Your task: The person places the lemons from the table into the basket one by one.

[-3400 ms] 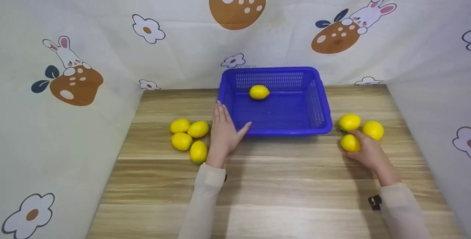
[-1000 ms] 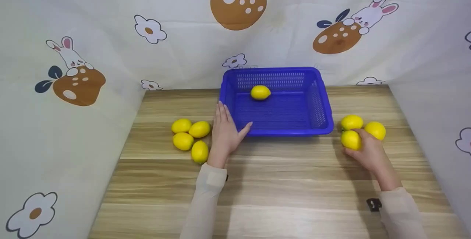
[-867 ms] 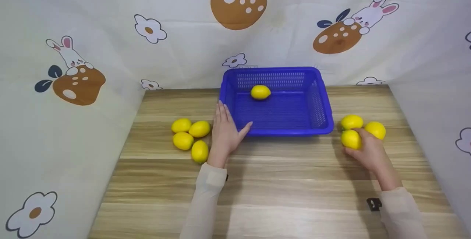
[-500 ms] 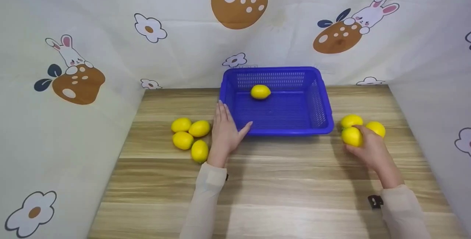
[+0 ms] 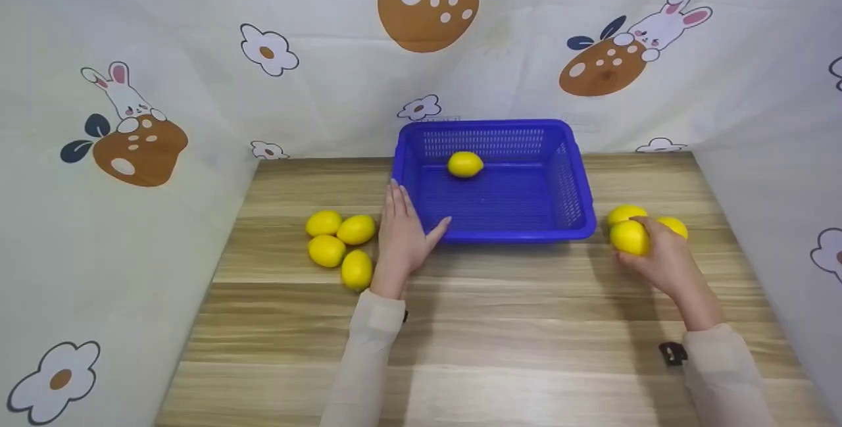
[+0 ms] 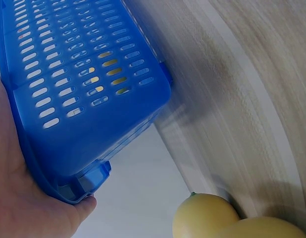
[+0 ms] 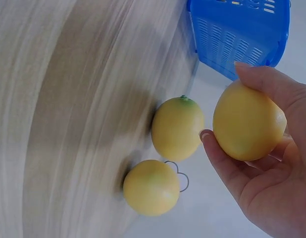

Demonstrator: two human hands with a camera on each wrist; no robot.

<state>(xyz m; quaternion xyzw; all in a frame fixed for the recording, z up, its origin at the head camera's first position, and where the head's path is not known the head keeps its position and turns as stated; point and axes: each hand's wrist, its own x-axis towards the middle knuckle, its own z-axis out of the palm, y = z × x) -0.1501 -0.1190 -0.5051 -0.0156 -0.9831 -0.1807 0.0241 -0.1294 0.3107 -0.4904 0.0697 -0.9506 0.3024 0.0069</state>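
Note:
My right hand [image 5: 668, 262] pinches a yellow lemon [image 5: 630, 237] between thumb and fingers, raised off the wooden table in the right wrist view. Beyond it, two more lemons stay on the table: one with a green tip [image 7: 178, 128] and another lemon [image 7: 151, 187]. A blue plastic basket [image 5: 506, 237] with slotted walls stands at the back middle, one lemon [image 5: 465, 164] inside it. Against the basket's left front corner rests my left hand [image 5: 401, 239], fingers straight along the left rim and thumb stretched along the front.
Left of the left hand sits a cluster of several lemons [image 5: 327, 251]. Patterned cloth [image 5: 329, 85] rises behind the basket and along both sides of the wooden table [image 5: 513, 335]. A black clip-like piece [image 5: 672, 353] shows at the right wrist.
My right hand has gripped the nearest of the right-hand lemons and lifted it, overlapping the two behind it more. The left hand and basket have stayed in place.

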